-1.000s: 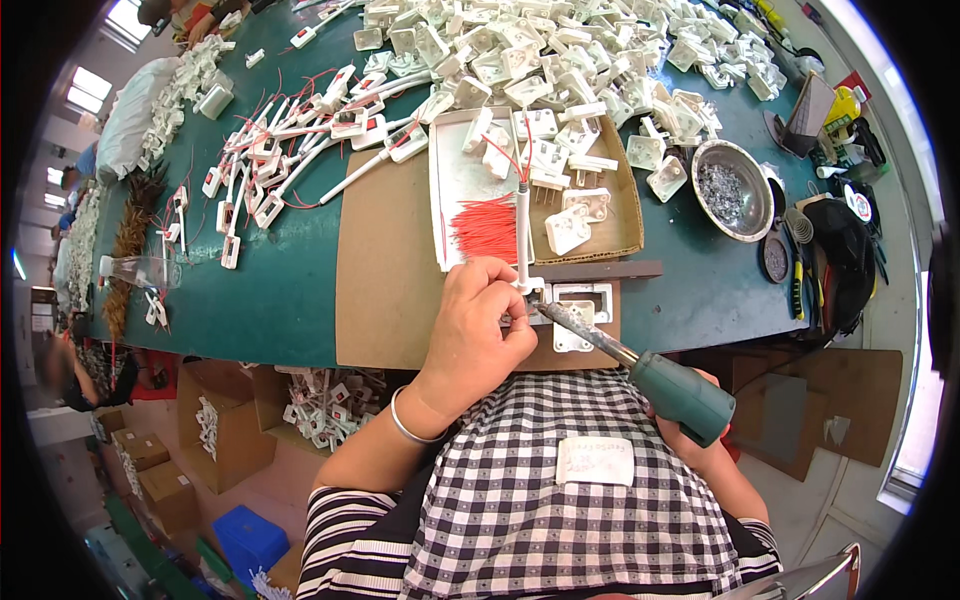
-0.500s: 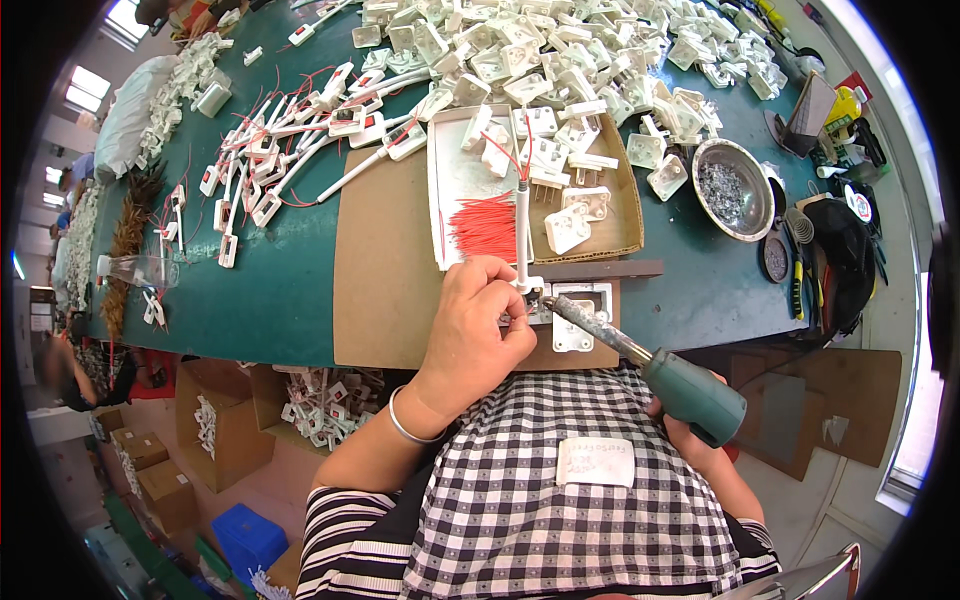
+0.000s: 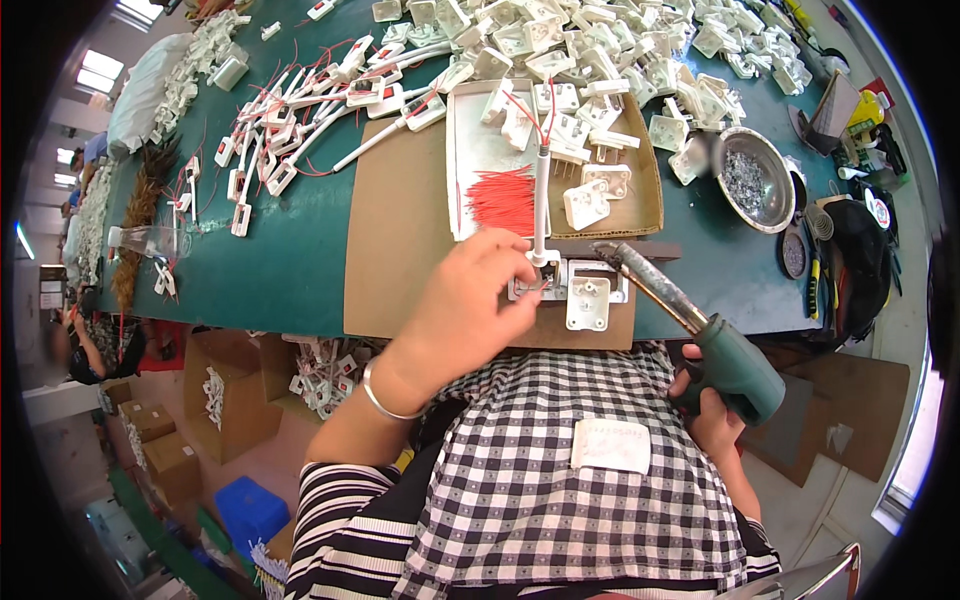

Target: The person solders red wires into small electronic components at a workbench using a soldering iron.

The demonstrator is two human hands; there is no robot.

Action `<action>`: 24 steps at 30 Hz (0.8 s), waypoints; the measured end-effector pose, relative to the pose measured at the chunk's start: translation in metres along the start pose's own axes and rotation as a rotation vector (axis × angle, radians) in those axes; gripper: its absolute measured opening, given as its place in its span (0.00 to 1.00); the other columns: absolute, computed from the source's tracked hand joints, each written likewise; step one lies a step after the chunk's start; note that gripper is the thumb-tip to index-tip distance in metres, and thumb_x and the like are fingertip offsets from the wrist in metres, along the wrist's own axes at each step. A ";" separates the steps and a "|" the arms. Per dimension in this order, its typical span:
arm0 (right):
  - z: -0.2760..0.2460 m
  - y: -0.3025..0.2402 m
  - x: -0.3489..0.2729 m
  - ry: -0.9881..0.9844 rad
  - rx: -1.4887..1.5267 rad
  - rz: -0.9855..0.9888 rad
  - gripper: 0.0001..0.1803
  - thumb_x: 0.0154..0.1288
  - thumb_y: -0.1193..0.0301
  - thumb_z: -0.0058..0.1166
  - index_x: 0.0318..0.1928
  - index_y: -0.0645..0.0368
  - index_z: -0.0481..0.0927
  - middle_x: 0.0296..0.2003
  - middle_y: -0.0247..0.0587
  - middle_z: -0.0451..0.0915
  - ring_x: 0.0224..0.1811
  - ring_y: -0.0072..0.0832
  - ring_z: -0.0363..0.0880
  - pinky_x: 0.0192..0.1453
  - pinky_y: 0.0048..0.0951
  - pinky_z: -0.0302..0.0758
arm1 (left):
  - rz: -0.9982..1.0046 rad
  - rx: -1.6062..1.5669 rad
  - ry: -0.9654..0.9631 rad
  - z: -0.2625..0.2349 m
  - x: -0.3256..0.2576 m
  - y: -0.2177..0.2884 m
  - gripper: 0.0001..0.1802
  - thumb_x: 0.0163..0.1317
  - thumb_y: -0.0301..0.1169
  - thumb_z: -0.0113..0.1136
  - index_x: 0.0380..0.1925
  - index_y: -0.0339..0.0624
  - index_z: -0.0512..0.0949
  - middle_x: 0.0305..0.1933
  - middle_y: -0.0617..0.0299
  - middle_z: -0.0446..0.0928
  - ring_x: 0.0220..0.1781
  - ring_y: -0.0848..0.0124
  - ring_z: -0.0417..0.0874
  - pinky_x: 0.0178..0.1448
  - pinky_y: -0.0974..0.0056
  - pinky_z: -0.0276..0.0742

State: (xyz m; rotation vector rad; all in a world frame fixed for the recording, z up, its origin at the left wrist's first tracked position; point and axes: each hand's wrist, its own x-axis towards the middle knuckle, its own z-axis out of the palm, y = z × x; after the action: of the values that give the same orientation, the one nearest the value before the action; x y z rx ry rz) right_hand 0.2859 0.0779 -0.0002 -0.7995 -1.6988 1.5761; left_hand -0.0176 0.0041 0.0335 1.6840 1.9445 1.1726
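Observation:
My left hand (image 3: 468,305) is pinched at a small white plug housing (image 3: 548,272) with metal parts inside. Whatever sits between its fingertips is hidden or too small to name. From that housing a white tube (image 3: 541,200) points away from me, two red wires coming out of its far end. In my right hand (image 3: 706,408) is a green-handled soldering iron (image 3: 738,368). Its dark tip is apart from the housing, over a brown bar (image 3: 655,251). A white cover piece (image 3: 588,304) lies to the right of the housing, under the iron's tip.
Cut red wires (image 3: 503,200) lie in a shallow box (image 3: 655,190) beside loose white plug parts. Behind is a big heap of white housings (image 3: 560,40). Wired white tubes (image 3: 290,125) spread at left. A metal bowl (image 3: 768,205) of silvery bits stands at right, near tools.
The iron's tip has lifted off the housing and moved to the right and away from me. My left hand stays pinched at the housing. The whole view has shifted a little.

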 end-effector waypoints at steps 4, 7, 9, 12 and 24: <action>0.010 -0.009 0.009 0.082 0.089 -0.003 0.24 0.63 0.68 0.47 0.55 0.73 0.66 0.47 0.51 0.75 0.27 0.27 0.75 0.32 0.29 0.73 | -0.068 -0.005 -0.011 -0.020 0.034 -0.020 0.04 0.52 0.25 0.59 0.28 0.38 0.75 0.33 0.56 0.77 0.40 0.58 0.77 0.47 0.57 0.72; 0.016 -0.014 0.011 0.121 0.081 -0.003 0.23 0.59 0.73 0.42 0.54 0.73 0.66 0.47 0.51 0.75 0.27 0.27 0.75 0.32 0.28 0.73 | 0.038 0.263 0.059 -0.013 0.063 -0.053 0.04 0.53 0.27 0.59 0.29 0.40 0.78 0.33 0.57 0.78 0.40 0.59 0.77 0.46 0.57 0.72; 0.017 -0.014 0.009 0.137 0.090 -0.005 0.23 0.57 0.74 0.41 0.54 0.73 0.67 0.46 0.50 0.75 0.27 0.27 0.75 0.32 0.28 0.73 | 0.063 0.392 0.046 -0.004 0.069 -0.061 0.04 0.54 0.29 0.59 0.29 0.42 0.79 0.34 0.58 0.78 0.39 0.59 0.78 0.45 0.56 0.72; 0.017 -0.015 0.004 0.166 0.080 0.018 0.24 0.56 0.76 0.39 0.53 0.73 0.67 0.46 0.50 0.75 0.27 0.28 0.75 0.32 0.28 0.73 | 0.048 0.549 -0.051 0.002 0.072 -0.060 0.02 0.53 0.29 0.59 0.27 0.46 0.79 0.33 0.60 0.78 0.39 0.61 0.78 0.42 0.56 0.71; 0.015 -0.009 0.003 0.065 0.075 -0.016 0.24 0.63 0.68 0.47 0.56 0.71 0.65 0.49 0.51 0.75 0.29 0.29 0.76 0.33 0.29 0.74 | 0.093 0.553 -0.070 0.004 0.063 -0.059 0.04 0.53 0.26 0.56 0.27 0.41 0.71 0.31 0.59 0.72 0.39 0.58 0.74 0.42 0.55 0.65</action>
State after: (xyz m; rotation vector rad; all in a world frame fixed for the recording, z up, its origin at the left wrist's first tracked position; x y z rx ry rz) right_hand 0.2724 0.0712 0.0087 -0.7886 -1.5867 1.5769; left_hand -0.0704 0.0661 0.0045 2.0586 2.3067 0.6155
